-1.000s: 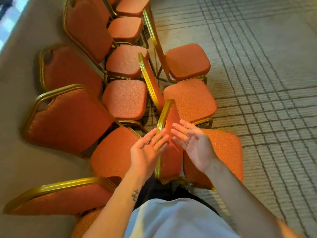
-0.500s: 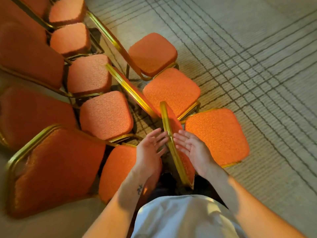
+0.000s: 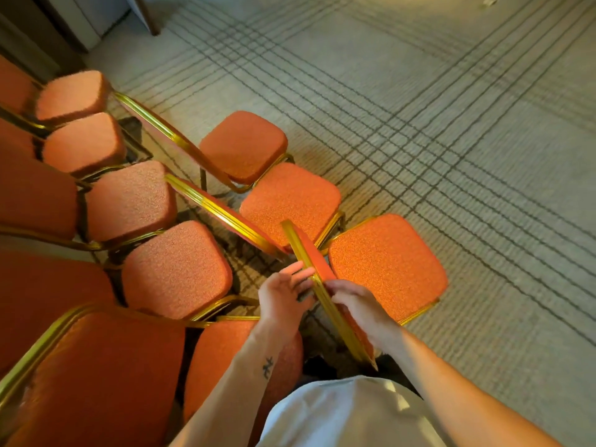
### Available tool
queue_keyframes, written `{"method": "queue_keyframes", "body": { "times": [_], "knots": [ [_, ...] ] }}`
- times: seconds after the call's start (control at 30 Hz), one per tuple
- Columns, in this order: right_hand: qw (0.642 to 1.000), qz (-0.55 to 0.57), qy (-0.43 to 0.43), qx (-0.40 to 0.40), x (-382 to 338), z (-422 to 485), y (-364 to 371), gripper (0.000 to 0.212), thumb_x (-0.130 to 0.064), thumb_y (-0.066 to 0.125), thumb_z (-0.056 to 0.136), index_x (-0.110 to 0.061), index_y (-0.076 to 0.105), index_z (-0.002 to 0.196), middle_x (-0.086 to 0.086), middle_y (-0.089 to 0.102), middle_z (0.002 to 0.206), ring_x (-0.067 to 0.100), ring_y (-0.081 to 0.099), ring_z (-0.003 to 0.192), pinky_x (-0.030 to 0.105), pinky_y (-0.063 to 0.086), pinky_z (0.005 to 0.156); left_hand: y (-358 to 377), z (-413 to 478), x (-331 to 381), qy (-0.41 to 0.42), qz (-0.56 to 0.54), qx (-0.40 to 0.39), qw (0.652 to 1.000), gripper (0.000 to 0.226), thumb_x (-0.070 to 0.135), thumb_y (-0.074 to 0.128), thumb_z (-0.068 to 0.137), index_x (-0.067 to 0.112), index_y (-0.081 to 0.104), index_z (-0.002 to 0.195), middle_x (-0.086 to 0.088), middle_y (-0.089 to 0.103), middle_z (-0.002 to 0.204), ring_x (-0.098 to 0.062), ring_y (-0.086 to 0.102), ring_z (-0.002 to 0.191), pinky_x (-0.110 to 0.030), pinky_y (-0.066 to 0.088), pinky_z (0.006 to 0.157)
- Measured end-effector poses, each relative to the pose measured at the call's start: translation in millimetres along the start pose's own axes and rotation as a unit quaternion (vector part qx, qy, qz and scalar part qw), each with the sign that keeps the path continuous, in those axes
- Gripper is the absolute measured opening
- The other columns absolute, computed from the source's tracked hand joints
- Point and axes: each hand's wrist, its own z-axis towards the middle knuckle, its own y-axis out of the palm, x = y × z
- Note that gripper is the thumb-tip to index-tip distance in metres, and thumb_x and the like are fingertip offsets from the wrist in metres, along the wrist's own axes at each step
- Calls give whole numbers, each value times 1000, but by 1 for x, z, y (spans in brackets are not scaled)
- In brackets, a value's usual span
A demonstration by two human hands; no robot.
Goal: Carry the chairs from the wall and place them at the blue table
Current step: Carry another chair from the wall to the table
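Carpet (image 3: 419,91) is shown at twelve o'clock; at six, the chair backrest (image 3: 304,251) is readied for lifting, touched by the left hand (image 3: 283,295) with fingers straight and clasped by the right hand (image 3: 359,306).

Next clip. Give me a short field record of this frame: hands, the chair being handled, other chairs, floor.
chair handled: nearest orange upholstered chair with gold metal frame
left hand: fingers straight, touching its backrest rail
right hand: on the backrest's seat side, grip unclear
other chairs: matching orange chairs in rows beside it
floor: grey carpet with dark grid lines
blue table: not in view
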Motion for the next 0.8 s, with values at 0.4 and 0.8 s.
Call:
{"method": "queue_keyframes", "body": {
  "times": [0.4,0.8],
  "knots": [
    [993,68,-60,77,-4,-1,-72,27,5,66,89,-17,70,105,3,72,85,13,64,78,25,49,74,84,6,-8,26,133,-125,983,29,13,43,97,2,64,112,-16,68,83,-24,64,68,-59,47,92],
    [959,68,-197,193,-19,17,-187,34,-14,75,70,-14,58,100,-19,62,62,-3,54,57,17,41,58,235,29,-28,114,276,-187,936,26,14,41,104,5,66,103,-14,66,78,-16,61,62,-32,57,63]
  ]
}}
